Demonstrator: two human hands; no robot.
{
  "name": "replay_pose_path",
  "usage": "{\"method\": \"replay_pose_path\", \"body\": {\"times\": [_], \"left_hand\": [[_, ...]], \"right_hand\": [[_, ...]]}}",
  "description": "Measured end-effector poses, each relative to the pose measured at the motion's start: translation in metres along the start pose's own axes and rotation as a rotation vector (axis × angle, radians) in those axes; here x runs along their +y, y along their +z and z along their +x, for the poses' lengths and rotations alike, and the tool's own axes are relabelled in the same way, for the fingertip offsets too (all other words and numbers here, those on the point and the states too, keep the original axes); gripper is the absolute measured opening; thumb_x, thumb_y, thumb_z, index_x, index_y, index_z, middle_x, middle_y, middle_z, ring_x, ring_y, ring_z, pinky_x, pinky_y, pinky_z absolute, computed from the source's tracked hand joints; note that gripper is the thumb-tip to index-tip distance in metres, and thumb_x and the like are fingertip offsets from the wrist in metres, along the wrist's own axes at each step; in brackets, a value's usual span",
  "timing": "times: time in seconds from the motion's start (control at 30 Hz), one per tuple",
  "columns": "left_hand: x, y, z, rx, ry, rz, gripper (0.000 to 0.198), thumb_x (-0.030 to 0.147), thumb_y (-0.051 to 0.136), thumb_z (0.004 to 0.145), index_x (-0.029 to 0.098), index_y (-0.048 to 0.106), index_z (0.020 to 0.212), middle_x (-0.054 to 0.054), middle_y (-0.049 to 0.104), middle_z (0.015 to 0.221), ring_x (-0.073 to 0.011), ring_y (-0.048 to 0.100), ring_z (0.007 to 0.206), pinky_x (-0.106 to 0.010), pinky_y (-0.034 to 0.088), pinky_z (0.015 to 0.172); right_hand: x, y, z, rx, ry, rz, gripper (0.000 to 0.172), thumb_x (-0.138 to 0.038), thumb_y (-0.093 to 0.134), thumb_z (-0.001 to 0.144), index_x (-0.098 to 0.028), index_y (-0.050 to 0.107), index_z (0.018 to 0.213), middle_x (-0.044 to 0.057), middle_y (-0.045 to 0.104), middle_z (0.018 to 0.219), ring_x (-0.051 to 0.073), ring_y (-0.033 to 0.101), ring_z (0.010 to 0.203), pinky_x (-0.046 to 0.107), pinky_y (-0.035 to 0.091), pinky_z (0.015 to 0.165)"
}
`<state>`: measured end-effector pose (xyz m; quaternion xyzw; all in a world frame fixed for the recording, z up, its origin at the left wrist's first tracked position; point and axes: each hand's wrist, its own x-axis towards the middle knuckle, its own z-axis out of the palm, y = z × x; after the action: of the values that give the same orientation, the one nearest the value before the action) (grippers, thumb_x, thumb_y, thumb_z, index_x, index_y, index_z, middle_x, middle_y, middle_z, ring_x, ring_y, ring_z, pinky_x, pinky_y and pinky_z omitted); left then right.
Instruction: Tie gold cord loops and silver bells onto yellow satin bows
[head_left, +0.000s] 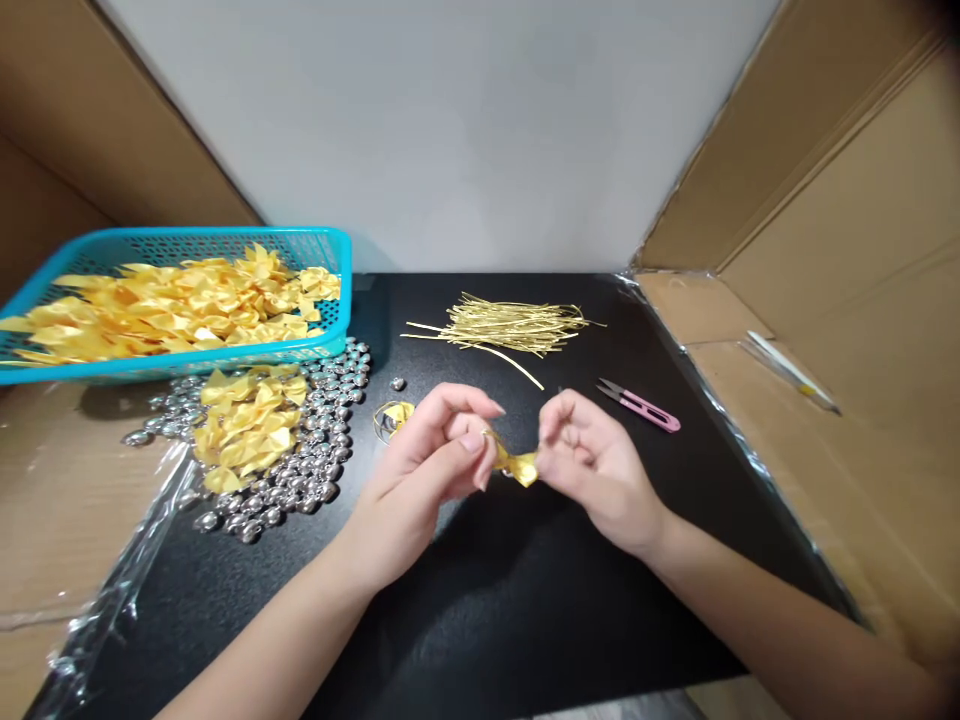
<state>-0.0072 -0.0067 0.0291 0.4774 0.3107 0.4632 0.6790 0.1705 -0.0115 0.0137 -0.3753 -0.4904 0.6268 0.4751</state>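
Note:
Between my two hands, over the middle of the black table, is a small yellow ribbon bow (525, 468). My left hand (442, 450) is closed in a pinch on its left end, where a bit of gold cord seems to show at the thumb. My right hand (589, 460) pinches the bow's right end between thumb and fingers. Part of the bow is hidden by the fingers. Just behind my left hand lies another yellow bow (403, 412) with a loop of gold cord. A single silver bell (397, 384) sits beyond it.
At left stands a turquoise basket (341, 345) full of yellow bows. Silver bells (322, 465) surround a pile of yellow bows (251, 425). Gold cords (517, 325) lie at the back, pink thread snips (649, 410) at right. A white pen-like tool (791, 370) rests on cardboard.

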Motion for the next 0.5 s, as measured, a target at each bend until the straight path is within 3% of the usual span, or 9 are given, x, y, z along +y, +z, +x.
{"method": "replay_pose_path", "body": {"times": [0.1, 0.2, 0.27, 0.33, 0.4, 0.43, 0.5], "left_hand": [[0.012, 0.002, 0.001, -0.097, -0.067, -0.069, 0.009, 0.027, 0.057, 0.094, 0.023, 0.059, 0.102, 0.006, 0.047, 0.062, -0.0056, 0.029, 0.049, -0.015, 0.023, 0.044], [0.032, 0.007, 0.01, -0.194, -0.085, 0.016, 0.016, 0.027, 0.055, 0.095, 0.024, 0.057, 0.11, 0.005, 0.05, 0.066, -0.0054, 0.034, 0.049, -0.015, 0.028, 0.044], [0.05, 0.011, 0.02, -0.132, 0.072, 0.201, 0.021, 0.022, 0.06, 0.092, 0.023, 0.057, 0.113, 0.002, 0.058, 0.075, -0.0089, 0.051, 0.062, -0.018, 0.041, 0.054], [0.066, 0.014, 0.031, 0.036, 0.31, 0.377, 0.026, 0.017, 0.067, 0.085, 0.022, 0.059, 0.11, 0.0, 0.063, 0.082, -0.0118, 0.058, 0.076, -0.02, 0.047, 0.068], [0.073, 0.015, 0.038, 0.188, 0.501, 0.331, 0.024, 0.021, 0.067, 0.084, 0.021, 0.059, 0.107, -0.001, 0.065, 0.088, -0.0136, 0.06, 0.084, -0.022, 0.049, 0.074], [0.072, 0.015, 0.04, 0.191, 0.514, 0.294, 0.025, 0.026, 0.066, 0.084, 0.022, 0.059, 0.107, -0.002, 0.065, 0.094, -0.0142, 0.06, 0.085, -0.023, 0.05, 0.072], [0.06, 0.014, 0.038, 0.069, 0.459, 0.369, 0.041, 0.028, 0.076, 0.075, 0.024, 0.058, 0.112, -0.003, 0.063, 0.107, -0.0163, 0.06, 0.092, -0.024, 0.052, 0.074]], "right_hand": [[-0.004, 0.01, -0.001, 0.034, 0.017, -0.117, 0.031, -0.03, 0.085, 0.066, -0.017, 0.06, 0.079, -0.012, 0.027, 0.049, 0.004, 0.02, 0.045, 0.021, 0.017, 0.044], [-0.013, 0.016, 0.007, 0.068, 0.01, -0.041, 0.034, -0.039, 0.085, 0.064, -0.016, 0.06, 0.067, -0.008, 0.042, 0.049, 0.005, 0.03, 0.045, 0.021, 0.024, 0.044], [-0.022, 0.017, 0.015, 0.08, -0.003, 0.014, 0.036, -0.043, 0.085, 0.061, -0.015, 0.061, 0.064, -0.004, 0.052, 0.052, 0.005, 0.036, 0.046, 0.022, 0.028, 0.045], [-0.033, 0.017, 0.022, 0.116, -0.009, 0.046, 0.037, -0.045, 0.084, 0.06, -0.015, 0.063, 0.065, -0.004, 0.053, 0.053, 0.004, 0.034, 0.044, 0.021, 0.025, 0.042], [-0.044, 0.016, 0.027, 0.161, 0.007, 0.076, 0.038, -0.046, 0.085, 0.058, -0.015, 0.064, 0.066, -0.006, 0.05, 0.05, 0.002, 0.027, 0.041, 0.02, 0.019, 0.039], [-0.048, 0.015, 0.028, 0.173, 0.023, 0.09, 0.039, -0.046, 0.085, 0.056, -0.015, 0.064, 0.065, -0.007, 0.048, 0.048, 0.002, 0.025, 0.04, 0.02, 0.016, 0.039], [-0.052, 0.014, 0.029, 0.176, 0.056, 0.105, 0.039, -0.046, 0.085, 0.055, -0.014, 0.064, 0.065, -0.009, 0.043, 0.044, 0.001, 0.022, 0.039, 0.019, 0.014, 0.038]]}}
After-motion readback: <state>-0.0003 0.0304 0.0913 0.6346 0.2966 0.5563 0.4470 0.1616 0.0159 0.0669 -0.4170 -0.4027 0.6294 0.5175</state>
